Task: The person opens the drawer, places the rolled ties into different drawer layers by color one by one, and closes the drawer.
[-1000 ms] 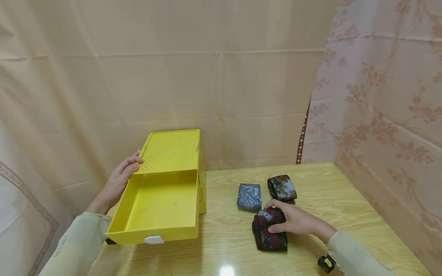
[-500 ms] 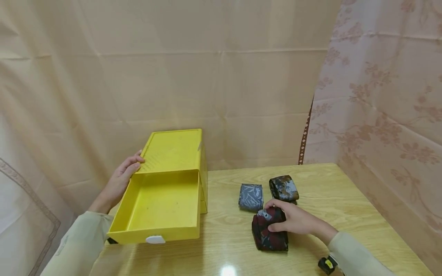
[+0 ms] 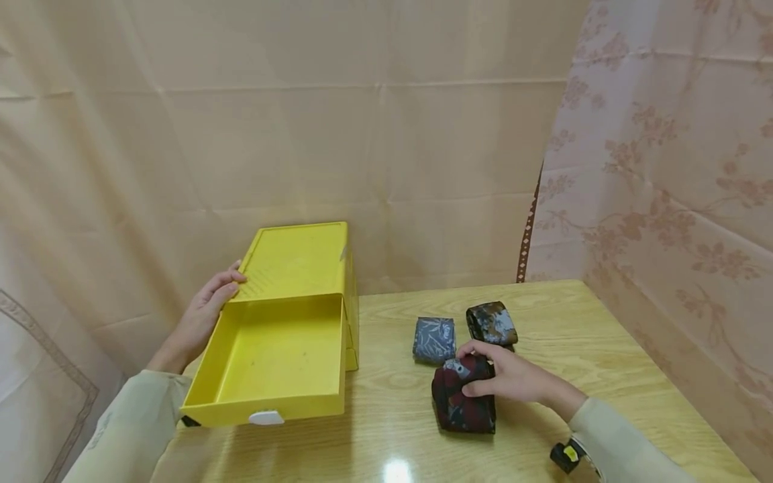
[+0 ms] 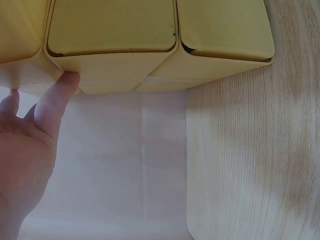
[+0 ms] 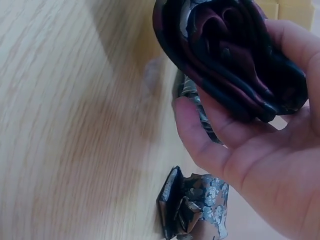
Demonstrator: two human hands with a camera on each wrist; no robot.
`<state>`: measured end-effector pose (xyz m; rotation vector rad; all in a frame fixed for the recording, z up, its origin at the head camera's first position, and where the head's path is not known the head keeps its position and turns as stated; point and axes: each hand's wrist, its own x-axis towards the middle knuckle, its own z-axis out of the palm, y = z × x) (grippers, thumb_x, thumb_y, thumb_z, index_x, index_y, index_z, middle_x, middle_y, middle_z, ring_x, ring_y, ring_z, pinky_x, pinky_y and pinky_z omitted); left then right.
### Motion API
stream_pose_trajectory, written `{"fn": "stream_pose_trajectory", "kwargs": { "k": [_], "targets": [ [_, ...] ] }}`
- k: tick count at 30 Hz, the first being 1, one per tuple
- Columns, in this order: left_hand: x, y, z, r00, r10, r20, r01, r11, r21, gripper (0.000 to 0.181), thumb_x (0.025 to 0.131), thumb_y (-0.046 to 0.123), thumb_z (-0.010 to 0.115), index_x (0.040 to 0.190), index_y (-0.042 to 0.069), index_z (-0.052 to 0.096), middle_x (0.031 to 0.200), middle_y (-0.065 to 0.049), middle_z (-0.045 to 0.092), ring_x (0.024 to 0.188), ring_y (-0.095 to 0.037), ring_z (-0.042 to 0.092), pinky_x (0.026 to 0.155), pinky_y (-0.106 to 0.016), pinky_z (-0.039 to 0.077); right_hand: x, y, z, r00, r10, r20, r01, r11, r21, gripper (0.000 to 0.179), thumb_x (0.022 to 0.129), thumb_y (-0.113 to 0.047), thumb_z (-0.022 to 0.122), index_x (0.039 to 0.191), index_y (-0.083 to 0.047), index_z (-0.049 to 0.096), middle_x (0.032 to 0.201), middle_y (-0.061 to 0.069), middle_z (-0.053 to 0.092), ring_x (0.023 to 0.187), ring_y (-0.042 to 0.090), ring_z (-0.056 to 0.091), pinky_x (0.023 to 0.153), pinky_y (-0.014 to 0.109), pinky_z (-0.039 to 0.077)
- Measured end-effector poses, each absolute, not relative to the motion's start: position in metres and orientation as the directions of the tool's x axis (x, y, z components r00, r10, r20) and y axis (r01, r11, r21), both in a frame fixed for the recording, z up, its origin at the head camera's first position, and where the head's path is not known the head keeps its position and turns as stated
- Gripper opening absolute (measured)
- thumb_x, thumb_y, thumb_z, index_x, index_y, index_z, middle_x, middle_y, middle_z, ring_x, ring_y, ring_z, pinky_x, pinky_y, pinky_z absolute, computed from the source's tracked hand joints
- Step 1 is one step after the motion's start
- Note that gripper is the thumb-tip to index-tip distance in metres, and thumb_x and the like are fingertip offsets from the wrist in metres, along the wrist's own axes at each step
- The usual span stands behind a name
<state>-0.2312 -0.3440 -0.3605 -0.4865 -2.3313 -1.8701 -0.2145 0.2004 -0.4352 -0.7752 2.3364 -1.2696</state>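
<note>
At the left of the head view a yellow drawer cabinet (image 3: 296, 258) has its top drawer (image 3: 284, 362) pulled out, its inside bare. My left hand (image 3: 199, 318) rests with its fingers on the cabinet's left top edge. In the left wrist view its thumb (image 4: 59, 102) touches the cabinet's side. My right hand (image 3: 519, 376) holds a folded dark red and black patterned cloth bundle (image 3: 455, 409) between thumb and fingers. The right wrist view shows its rolled layers (image 5: 225, 55) end-on. Just behind it lie a grey leaf-patterned folded cloth (image 3: 434, 340) and a brown-and-grey patterned one (image 3: 495, 323).
All this stands on a light wood table (image 3: 392, 429). A beige curtain (image 3: 386, 147) hangs behind, and a pink floral one (image 3: 676, 201) borders the right side. A white handle (image 3: 266, 418) juts from the drawer front.
The head view has shifted slightly. My right hand and the dark red bundle have moved a little to the left; the left hand keeps its place on the cabinet.
</note>
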Motion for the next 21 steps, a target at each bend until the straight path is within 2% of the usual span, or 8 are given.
{"fn": "stream_pose_trajectory", "kwargs": {
  "k": [4,7,10,15,20,21],
  "targets": [
    [-0.232,-0.344,-0.36,-0.945,0.177,0.275,0.308,0.208,0.928,0.022,0.11,0.028,0.045,0.123,0.013,0.054,0.169,-0.012,0.006,0.155,-0.031,0.002,0.099,-0.01,0.038,-0.213,0.2,-0.431,-0.79,-0.609,-0.067,-0.261,0.433,-0.863,0.044,0.091,-0.029,0.078,0.128,-0.018,0.056,0.132,0.011,0.051,0.121,0.033,0.045,0.096,0.052,0.04],
    [-0.232,-0.343,-0.359,-0.947,0.174,0.271,0.304,0.204,0.931,0.022,0.11,0.029,0.045,0.123,0.013,0.054,0.169,-0.012,0.005,0.154,-0.034,0.002,0.097,-0.012,0.042,-0.213,0.2,-0.429,-0.797,-0.601,-0.065,-0.249,0.423,-0.871,0.044,0.091,-0.029,0.078,0.128,-0.018,0.056,0.133,0.01,0.051,0.124,0.033,0.044,0.097,0.052,0.039],
    [-0.233,-0.343,-0.36,-0.946,0.172,0.273,0.302,0.173,0.937,0.021,0.11,0.028,0.045,0.123,0.014,0.054,0.169,-0.013,0.005,0.153,-0.037,0.001,0.094,-0.015,0.046,-0.214,0.199,-0.427,-0.798,-0.598,-0.067,-0.235,0.412,-0.88,0.045,0.091,-0.028,0.078,0.128,-0.017,0.055,0.13,0.009,0.053,0.121,0.031,0.046,0.097,0.051,0.039],
    [-0.232,-0.343,-0.36,-0.945,0.172,0.277,0.304,0.157,0.94,0.02,0.11,0.028,0.045,0.122,0.014,0.054,0.169,-0.012,0.005,0.153,-0.037,0.0,0.094,-0.015,0.045,-0.214,0.197,-0.424,-0.8,-0.594,-0.084,-0.199,0.395,-0.897,0.047,0.091,-0.027,0.078,0.129,-0.015,0.054,0.125,0.011,0.054,0.117,0.032,0.048,0.096,0.049,0.04],
    [-0.231,-0.342,-0.36,-0.946,0.167,0.277,0.303,0.158,0.94,0.019,0.11,0.027,0.045,0.121,0.014,0.055,0.169,-0.015,0.005,0.154,-0.036,0.001,0.095,-0.014,0.044,-0.212,0.196,-0.423,-0.796,-0.593,-0.124,-0.12,0.355,-0.927,0.05,0.092,-0.026,0.077,0.134,-0.013,0.052,0.137,0.013,0.046,0.123,0.031,0.045,0.096,0.046,0.042],
    [-0.231,-0.342,-0.36,-0.947,0.165,0.276,0.301,0.159,0.94,0.019,0.11,0.027,0.045,0.121,0.015,0.055,0.169,-0.015,0.005,0.154,-0.035,0.001,0.096,-0.013,0.043,-0.212,0.196,-0.423,-0.789,-0.6,-0.134,-0.093,0.331,-0.939,0.051,0.093,-0.025,0.076,0.136,-0.012,0.05,0.138,0.014,0.048,0.122,0.032,0.049,0.096,0.046,0.045]
  ]
}}
